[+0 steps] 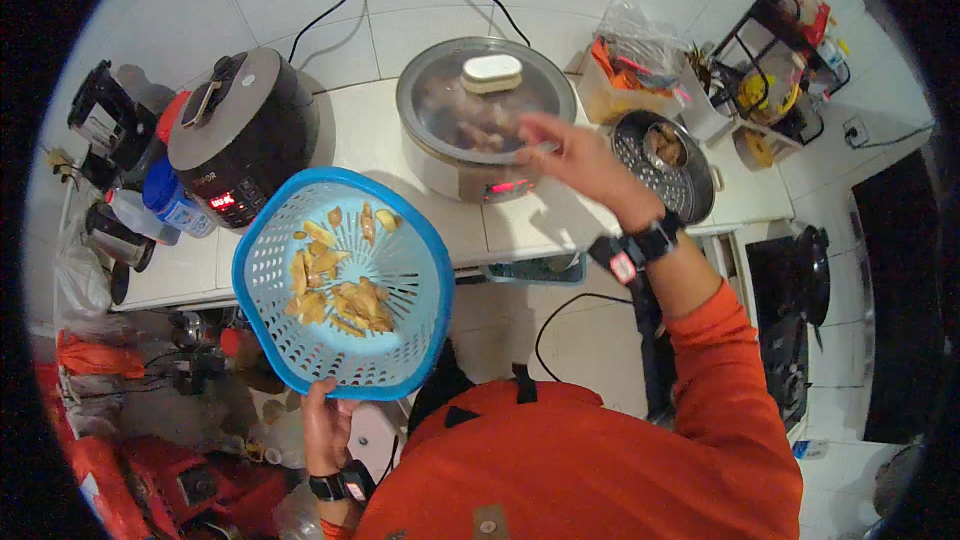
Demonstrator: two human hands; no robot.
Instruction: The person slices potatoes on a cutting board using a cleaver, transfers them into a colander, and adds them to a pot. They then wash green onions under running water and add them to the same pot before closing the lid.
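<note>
My left hand (325,420) grips the near rim of a blue plastic basket (251,300) with a perforated pale lining. Sliced ginger-like pieces (360,305) lie inside it. Over the right front edge of a round electric pot (442,172) is my right hand (570,157), slightly blurred, with fingers spread near the rim; whether it touches anything I cannot tell. A glass lid (450,116) with a white knob (491,73) lies on the pot, and brown chunks of food show through it. Red lights glow on the pot's front.
A dark electric pressure cooker (247,135) stands at the left, beside a blue-lidded jar (176,199). Right of the pot are a plastic bin (600,94) of packets and a metal strainer pan (701,202) holding a small bowl (665,146). A black cable (551,337) runs below the counter.
</note>
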